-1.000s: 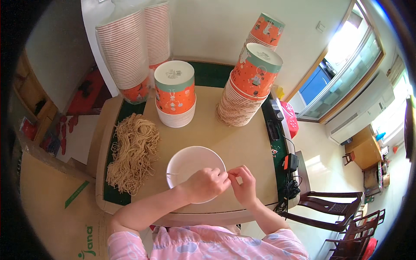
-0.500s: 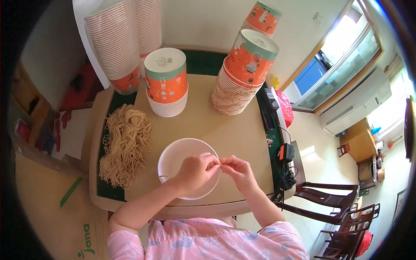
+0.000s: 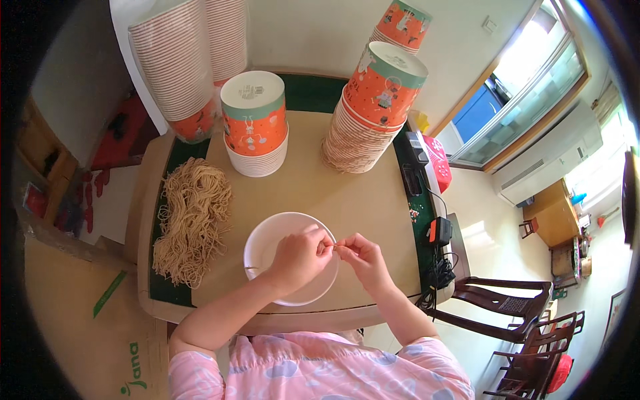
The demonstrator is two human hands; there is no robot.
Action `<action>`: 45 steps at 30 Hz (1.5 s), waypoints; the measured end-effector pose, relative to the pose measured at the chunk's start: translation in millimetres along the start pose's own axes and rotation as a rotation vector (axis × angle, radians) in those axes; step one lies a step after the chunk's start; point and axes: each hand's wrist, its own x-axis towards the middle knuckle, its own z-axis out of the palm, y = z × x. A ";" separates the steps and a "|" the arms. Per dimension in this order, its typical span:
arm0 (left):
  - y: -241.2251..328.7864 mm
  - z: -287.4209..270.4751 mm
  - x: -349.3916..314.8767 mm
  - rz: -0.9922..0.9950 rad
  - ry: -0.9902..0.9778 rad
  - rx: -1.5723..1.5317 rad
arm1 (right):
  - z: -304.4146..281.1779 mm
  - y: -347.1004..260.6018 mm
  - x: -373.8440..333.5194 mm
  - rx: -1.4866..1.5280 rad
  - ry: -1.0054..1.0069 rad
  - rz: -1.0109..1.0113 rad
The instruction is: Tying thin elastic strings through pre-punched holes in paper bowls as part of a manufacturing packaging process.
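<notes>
A round white tub, seen from above, stands near the table's front edge. Over its right half my left hand is closed, thumb and fingers pinched together. Just beyond the rim my right hand pinches too, its fingertips almost meeting the left ones. Something thin and tiny shows between the two pinches, too small to name. A short thin beige strand end pokes out beside my left wrist, over the tub. Left of the tub lies a loose heap of beige string.
Behind the tub stand inverted orange-and-green paper buckets and a taller bucket stack. Wrapped white stacks rise at the back left. Along the table's right edge run a power strip and black cables. Dark chairs stand at the right.
Both hands have shifted slightly, with a small gap now between the fingertips. The view has tilted a little. The tub and the string heap stay in place.
</notes>
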 end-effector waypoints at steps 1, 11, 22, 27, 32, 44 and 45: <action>0.2 0.6 -0.1 -0.003 -0.003 0.002 | 0.9 -3.1 0.1 0.064 -0.022 0.022; 1.0 3.0 -4.1 -0.010 0.017 0.049 | -0.8 3.7 -0.3 0.134 -0.024 0.010; -6.1 2.5 -6.3 -0.028 0.049 0.002 | 15.0 -11.4 -8.6 -0.335 0.103 -0.317; -3.6 -11.4 -10.7 -0.154 0.010 -0.199 | 18.9 -28.7 -11.6 -0.540 0.095 -0.342; -2.8 -10.6 -14.3 -0.167 0.013 -0.192 | 16.7 -23.8 -5.5 -0.828 0.132 -0.555; -3.6 9.4 -13.7 0.122 0.149 0.067 | 18.6 -20.9 -4.7 -0.793 0.137 -0.574; -2.5 8.8 -14.4 0.108 0.159 0.084 | 18.3 -20.9 -4.5 -0.793 0.137 -0.575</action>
